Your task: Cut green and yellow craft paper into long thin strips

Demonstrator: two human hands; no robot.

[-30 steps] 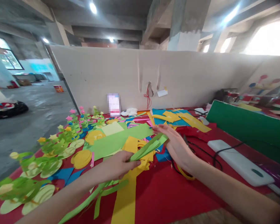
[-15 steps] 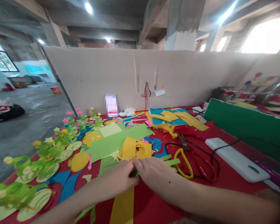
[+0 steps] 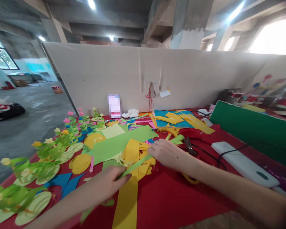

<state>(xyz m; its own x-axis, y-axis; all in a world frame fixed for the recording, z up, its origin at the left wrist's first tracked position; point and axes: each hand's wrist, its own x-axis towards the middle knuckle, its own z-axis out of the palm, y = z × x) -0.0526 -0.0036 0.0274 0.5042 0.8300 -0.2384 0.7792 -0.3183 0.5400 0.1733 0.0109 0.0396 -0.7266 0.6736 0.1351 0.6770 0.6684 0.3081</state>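
The left hand (image 3: 111,183) pinches the near end of a green paper strip (image 3: 135,165) between thumb and fingertips. The right hand (image 3: 168,152) grips the same strip further along, fingers curled over it, and the strip's far ends (image 3: 177,139) poke out beyond those fingers. The strip's long axis runs from the left fingers up and away to the right fingers, tilted off the table (image 3: 171,200).

Below the left fingers lies a long yellow band (image 3: 127,203), reaching to the table's near edge. Between the 2 hands and just behind them sits a heap of yellow cut-outs (image 3: 138,152), with a light green sheet (image 3: 114,144) beyond. Just past the right fingers lie scissors (image 3: 188,144) and a black cable (image 3: 219,156). Bare red cloth opens toward the near edge under the right forearm. Paper flowers (image 3: 54,148) crowd the side left of the left fingers.
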